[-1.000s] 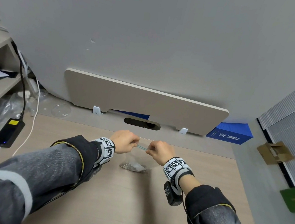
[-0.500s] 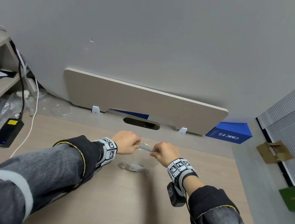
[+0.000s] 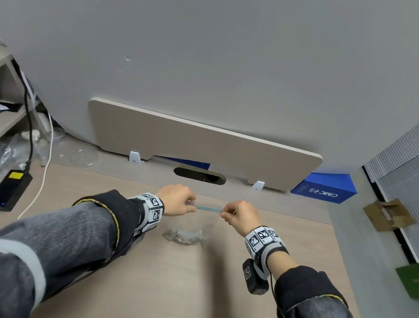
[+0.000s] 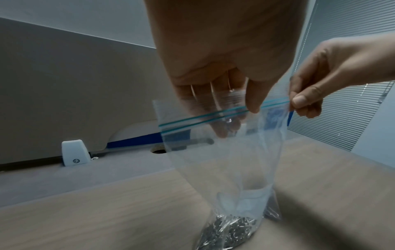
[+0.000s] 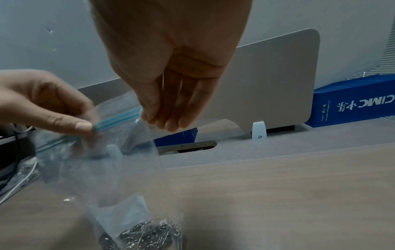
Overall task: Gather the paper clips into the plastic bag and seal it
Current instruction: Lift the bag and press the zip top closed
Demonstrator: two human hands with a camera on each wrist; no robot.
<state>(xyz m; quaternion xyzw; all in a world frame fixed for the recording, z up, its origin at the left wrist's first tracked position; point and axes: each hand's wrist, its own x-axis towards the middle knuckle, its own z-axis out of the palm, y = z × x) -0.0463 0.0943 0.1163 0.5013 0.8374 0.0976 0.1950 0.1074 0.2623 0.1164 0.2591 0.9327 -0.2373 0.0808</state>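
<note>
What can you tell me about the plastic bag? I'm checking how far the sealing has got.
The plastic bag is clear, thin and crinkled, with a twin blue-green zip strip near its top. It hangs upright, its bottom resting on the desk, where paper clips are heaped inside. The left hand and right hand each pinch the strip, stretching it taut. Whether it is fully sealed cannot be told.

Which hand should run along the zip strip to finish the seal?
Right, probably. The right hand pinches the zip strip at its end; the left hand grips mid-strip and can steady the plastic bag.
</note>
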